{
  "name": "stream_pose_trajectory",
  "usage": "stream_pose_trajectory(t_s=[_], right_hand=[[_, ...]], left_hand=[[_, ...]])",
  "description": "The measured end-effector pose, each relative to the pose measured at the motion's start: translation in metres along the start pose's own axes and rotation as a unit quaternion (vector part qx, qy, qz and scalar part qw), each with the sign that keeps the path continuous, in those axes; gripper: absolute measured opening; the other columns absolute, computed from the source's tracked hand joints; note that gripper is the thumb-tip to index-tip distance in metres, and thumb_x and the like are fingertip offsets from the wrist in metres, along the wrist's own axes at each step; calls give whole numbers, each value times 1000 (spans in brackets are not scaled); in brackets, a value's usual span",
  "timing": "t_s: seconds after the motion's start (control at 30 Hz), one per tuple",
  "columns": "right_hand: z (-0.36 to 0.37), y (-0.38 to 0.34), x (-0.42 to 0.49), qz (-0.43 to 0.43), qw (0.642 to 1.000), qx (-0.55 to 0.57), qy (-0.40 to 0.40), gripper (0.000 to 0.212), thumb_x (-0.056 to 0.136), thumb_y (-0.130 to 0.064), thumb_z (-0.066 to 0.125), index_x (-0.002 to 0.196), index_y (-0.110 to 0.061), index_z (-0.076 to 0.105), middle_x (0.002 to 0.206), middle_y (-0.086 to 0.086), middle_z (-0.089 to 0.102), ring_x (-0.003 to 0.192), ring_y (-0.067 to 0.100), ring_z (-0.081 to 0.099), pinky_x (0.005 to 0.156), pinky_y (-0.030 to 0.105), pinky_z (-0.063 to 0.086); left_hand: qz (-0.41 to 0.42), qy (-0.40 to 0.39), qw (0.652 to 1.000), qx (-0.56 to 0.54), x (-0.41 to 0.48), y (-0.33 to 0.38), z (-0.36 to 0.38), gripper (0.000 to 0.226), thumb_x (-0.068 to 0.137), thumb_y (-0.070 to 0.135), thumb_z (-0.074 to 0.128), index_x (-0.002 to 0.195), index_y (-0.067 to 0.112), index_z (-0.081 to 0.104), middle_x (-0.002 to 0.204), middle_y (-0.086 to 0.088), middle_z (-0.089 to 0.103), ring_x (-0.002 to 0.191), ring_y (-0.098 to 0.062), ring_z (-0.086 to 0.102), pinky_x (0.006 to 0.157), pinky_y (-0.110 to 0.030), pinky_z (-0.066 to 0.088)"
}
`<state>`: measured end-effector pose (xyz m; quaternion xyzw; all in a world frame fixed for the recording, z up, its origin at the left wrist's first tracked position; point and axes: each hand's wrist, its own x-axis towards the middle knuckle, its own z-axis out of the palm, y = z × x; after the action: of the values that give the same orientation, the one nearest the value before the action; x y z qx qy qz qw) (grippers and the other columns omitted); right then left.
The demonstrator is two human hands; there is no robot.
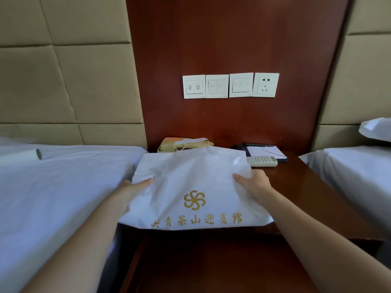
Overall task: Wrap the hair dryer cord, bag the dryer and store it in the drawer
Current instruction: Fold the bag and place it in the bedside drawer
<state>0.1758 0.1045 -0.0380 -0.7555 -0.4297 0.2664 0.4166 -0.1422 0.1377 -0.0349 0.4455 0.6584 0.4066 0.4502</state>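
Observation:
A white bag (190, 178) with a gold logo and gold lettering lies on the dark wooden nightstand (306, 187), its handles pointing toward the wall. My left hand (135, 188) grips the bag's left edge, thumb on top. My right hand (254, 183) grips the right edge the same way. The bag's front edge hangs over the open drawer (211, 261) below the nightstand top. The hair dryer and its cord are not visible; I cannot tell if they are inside the bag.
Behind the bag sit a beige telephone (169, 144), a white remote control (262, 161) and a notepad (266, 152). White beds flank the nightstand, the left one (53, 187) bearing a roll (25, 155). Switches and a socket (266, 85) are on the wall panel.

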Motion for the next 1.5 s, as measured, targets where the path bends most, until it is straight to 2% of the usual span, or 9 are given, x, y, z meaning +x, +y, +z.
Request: stream_pose_trajectory(t_s=[0.2,0.33,0.5,0.63,0.83,0.93,1.1,1.23,1.5], right_hand=[[-20,-6,-38,-116,990,76,36,22,87,-26,61,97,-7,67,94,8,68,90,26,62,75,34,50],[-53,-2,-80,-156,981,111,41,26,89,-16,58,63,-13,57,62,0,55,59,15,50,51,26,35],[-106,8,-136,-157,973,167,28,23,89,-17,59,75,2,62,67,8,58,59,17,53,55,28,44],[-137,28,-178,-157,975,155,24,26,90,-17,59,80,7,60,69,11,57,59,18,53,50,25,44],[-146,84,-221,-123,988,93,0,27,91,-11,57,68,2,52,58,7,47,41,5,43,39,16,34],[-142,105,-224,-93,994,57,-6,24,90,-7,56,68,1,54,56,5,45,36,1,39,36,14,30],[-140,122,-210,-10,999,30,-15,22,88,-4,57,66,-2,56,56,4,49,43,11,45,34,14,32],[-140,131,-194,39,999,6,-7,13,86,-6,59,75,0,64,63,7,55,54,19,51,52,28,39],[-120,150,-176,17,993,-109,47,16,86,-22,53,74,-15,60,79,4,61,85,31,59,68,30,41]], left_hand=[[82,45,994,-62,-50,7,-6,25,81,21,73,94,1,65,73,-7,62,65,-21,57,55,-25,42],[127,36,987,-91,-97,18,-11,18,80,21,74,76,5,66,73,-11,64,69,-26,59,60,-29,45],[154,12,984,-91,-158,22,-14,17,84,20,70,82,3,67,80,-14,67,70,-28,62,65,-32,48],[142,-4,988,-67,-198,1,-17,21,83,22,70,84,2,70,81,-15,71,73,-31,67,71,-37,53],[91,-26,995,-29,-241,-58,-9,17,82,20,70,72,6,70,50,1,66,46,-15,62,42,-18,45],[52,-48,997,-9,-246,-78,-1,19,84,18,69,72,3,69,59,-8,70,55,-21,64,53,-25,47],[18,-58,998,32,-228,-82,12,23,83,17,70,78,-5,66,71,-18,64,57,-24,58,52,-26,43],[35,-65,995,63,-212,-77,30,20,84,15,70,71,0,63,67,-12,61,56,-22,56,52,-26,41],[117,8,981,155,-188,-97,57,33,84,17,65,56,13,47,58,-3,48,65,-27,49,57,-32,32]])
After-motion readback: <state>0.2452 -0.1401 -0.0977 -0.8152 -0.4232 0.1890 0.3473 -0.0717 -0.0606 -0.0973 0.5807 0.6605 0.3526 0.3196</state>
